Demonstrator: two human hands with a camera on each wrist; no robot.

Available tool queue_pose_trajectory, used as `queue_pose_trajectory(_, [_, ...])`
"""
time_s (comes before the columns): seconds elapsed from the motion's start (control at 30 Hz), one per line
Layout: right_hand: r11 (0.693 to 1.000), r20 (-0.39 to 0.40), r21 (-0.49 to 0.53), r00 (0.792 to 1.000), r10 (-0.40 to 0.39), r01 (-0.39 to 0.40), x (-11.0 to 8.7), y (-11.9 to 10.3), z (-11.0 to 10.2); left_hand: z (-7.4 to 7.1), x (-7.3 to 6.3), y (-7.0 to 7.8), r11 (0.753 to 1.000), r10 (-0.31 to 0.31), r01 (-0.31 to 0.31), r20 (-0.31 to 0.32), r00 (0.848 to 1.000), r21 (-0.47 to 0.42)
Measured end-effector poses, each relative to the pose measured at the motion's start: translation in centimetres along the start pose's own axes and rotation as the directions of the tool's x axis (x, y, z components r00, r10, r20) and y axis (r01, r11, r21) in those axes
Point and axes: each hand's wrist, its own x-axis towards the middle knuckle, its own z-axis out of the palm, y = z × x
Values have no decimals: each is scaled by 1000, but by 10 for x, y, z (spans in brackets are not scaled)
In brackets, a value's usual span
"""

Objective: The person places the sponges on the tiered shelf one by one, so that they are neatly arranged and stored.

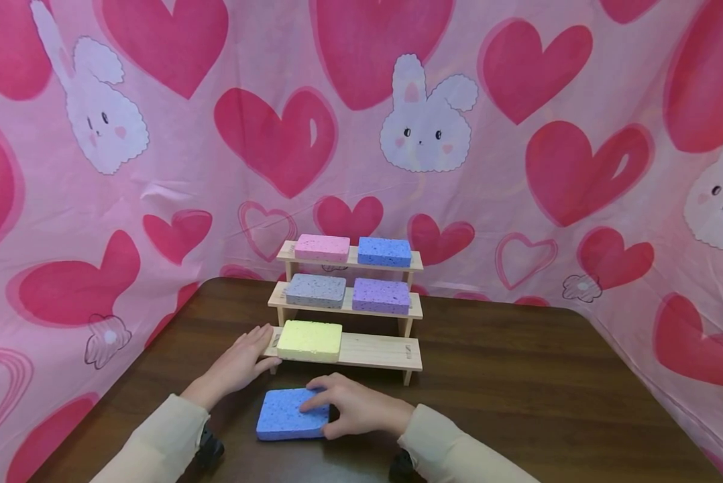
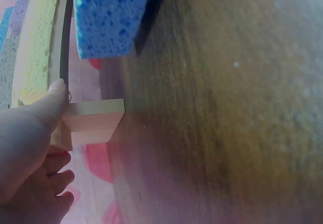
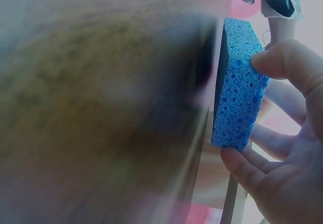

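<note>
My right hand [image 1: 358, 406] grips a blue sponge [image 1: 283, 414] by its right end. In the right wrist view the thumb lies on one edge of the speckled blue sponge [image 3: 239, 88] and the fingers reach round the opposite edge. The sponge is held flat in front of a three-tier wooden stand [image 1: 379, 350]. At the stand's left, my left hand [image 1: 237, 362] holds the end of the lowest shelf. Its thumb is on the front edge by a yellow sponge [image 1: 309, 339], with the other fingers along the shelf's end, as the left wrist view shows.
The middle shelf bears a grey sponge [image 1: 316, 290] and a purple sponge [image 1: 381, 296]. On the top shelf are a pink sponge [image 1: 322, 247] and another blue sponge [image 1: 384, 251]. The stand is on a dark wooden table [image 1: 518, 389], before a pink heart-patterned cloth [image 1: 361, 168].
</note>
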Motion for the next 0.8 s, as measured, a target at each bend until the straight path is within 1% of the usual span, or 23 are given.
queue_pose_trajectory(0.27, [998,6,63,1000,15,-16,-12,0,-9,0,1,0,1000,13,-13,-6,1000,1])
queue_pose_trajectory(0.5, [996,-18,88,1000,21,-20,-24,0,-19,-1,0,0,1000,18,-18,-7,1000,-4])
queue_pose_trajectory(0.67, [996,-53,87,998,22,-18,-32,-1,-27,-1,0,1,1000,16,-16,-1,1000,-5])
queue_pose_trajectory(0.8, [995,-69,99,997,38,-31,-39,-1,-34,-2,-1,2,1000,20,-20,-6,1000,-3])
